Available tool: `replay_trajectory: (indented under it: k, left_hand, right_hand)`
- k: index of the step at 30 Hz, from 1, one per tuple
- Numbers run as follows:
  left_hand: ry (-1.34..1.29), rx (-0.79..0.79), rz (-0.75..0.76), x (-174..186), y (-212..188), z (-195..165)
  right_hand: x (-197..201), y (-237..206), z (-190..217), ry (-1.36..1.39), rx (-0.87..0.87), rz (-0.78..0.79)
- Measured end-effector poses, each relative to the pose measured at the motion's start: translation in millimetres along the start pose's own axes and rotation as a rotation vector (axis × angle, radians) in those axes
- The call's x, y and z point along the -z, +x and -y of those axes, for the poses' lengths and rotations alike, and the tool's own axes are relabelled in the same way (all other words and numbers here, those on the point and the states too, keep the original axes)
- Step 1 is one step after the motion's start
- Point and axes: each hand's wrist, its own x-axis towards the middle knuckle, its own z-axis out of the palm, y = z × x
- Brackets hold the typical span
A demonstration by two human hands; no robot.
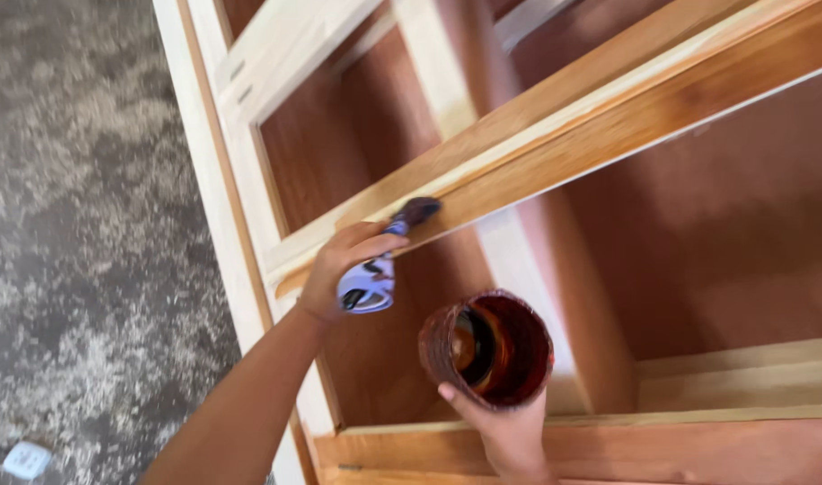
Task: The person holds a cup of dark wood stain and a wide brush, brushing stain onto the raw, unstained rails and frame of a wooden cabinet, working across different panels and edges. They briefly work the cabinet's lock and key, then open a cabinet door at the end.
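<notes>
Left hand [348, 260]: closed around the white-and-purple handle of a paintbrush [388, 256], fingers wrapped tight, arm reaching up from the lower left.
Paintbrush: dark bristles pressed against the front edge of a wooden rail [609, 117] — the tip touches where the wood turns from pale to honey-brown.
Right hand [510, 431]: cupped under a stain can [487, 348], thumb against its near side, fingers clamped on the base; it is held low at the middle of the view, tilted so its open mouth faces the camera.
Stain can: outside crusted reddish-brown, dark glossy liquid inside.
Wooden cabinet [698, 233]: lies open below both hands, reddish-brown back panels, pale unfinished dividers [438, 72] between compartments.
In the way: the slanting rail crosses above the compartments — the can sits just below it, near the brush.
Floor [79, 224]: grey, mottled with sawdust, left of the cabinet.
Small white object [25, 460]: on the floor at the lower left corner.
</notes>
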Motion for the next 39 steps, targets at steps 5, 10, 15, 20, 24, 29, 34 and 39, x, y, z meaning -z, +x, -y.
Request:
replay_trajectory:
  k: [5,10,15,20,24,29,34,39]
  left_hand:
    - [0.365,0.097,0.034,14,-92,56]
    - [0.484,0.375,0.048,32,-168,88]
    - [0.431,0.536,-0.005,23,-163,78]
    - [0.236,0.196,-0.065,-23,-85,23]
    - [0.058,-0.008,-0.03,-27,-57,13]
    - [-0.136,0.241,-0.061,-23,-124,76]
    - [-0.511,0.76,-0.196,13,-216,134]
    - [0.026,0.864,-0.166,24,-222,135]
  right_hand:
    - [-14,-8,-29,-0.037,-0.027,0.039]
    - [-24,-16,-45,-0.051,-0.062,0.039]
    - [-28,-24,-42,-0.084,-0.082,0.068]
    - [-21,-32,-37,-0.107,0.002,0.084]
    - [-14,-33,-45,-0.117,0.005,0.08]
    - [-8,-36,-67,-0.246,-0.076,0.061]
    - [-12,-43,-87,-0.171,-0.197,0.063]
    - [-15,-45,-94,-0.254,-0.218,0.09]
